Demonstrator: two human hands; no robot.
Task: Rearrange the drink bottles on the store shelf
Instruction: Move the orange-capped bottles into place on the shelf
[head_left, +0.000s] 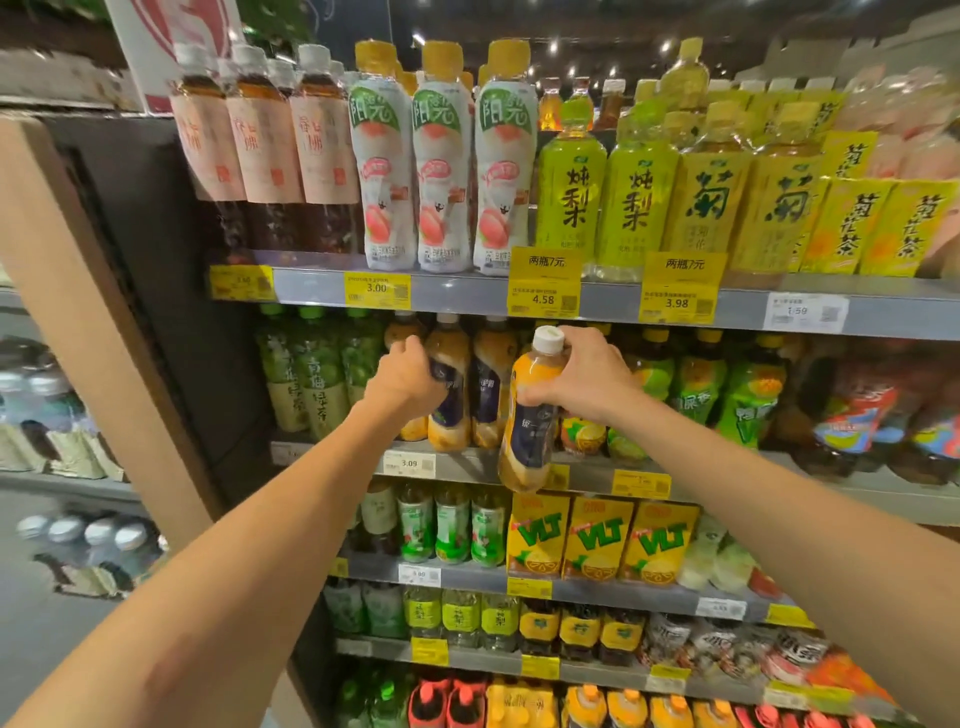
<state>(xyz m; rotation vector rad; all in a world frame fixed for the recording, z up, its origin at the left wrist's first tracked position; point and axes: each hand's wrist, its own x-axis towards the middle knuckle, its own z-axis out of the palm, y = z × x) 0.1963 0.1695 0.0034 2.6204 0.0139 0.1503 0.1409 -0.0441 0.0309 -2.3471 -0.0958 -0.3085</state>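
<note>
My right hand (582, 379) grips an orange drink bottle (532, 415) with a white cap and dark blue label, held tilted in front of the second shelf (467, 462). My left hand (410, 376) is wrapped around a matching orange bottle (451, 384) that stands upright in its row on that shelf. Another bottle of the same kind (491, 382) stands just right of it. A gap in the row lies behind the bottle in my right hand.
Green tea bottles (311, 374) stand left of the orange row, green-labelled bottles (696, 384) to the right. The top shelf holds peach drinks (441, 171) and yellow-green tea bottles (639, 192). VLT cartons (597, 540) sit below. A brown pillar (78, 291) borders the left.
</note>
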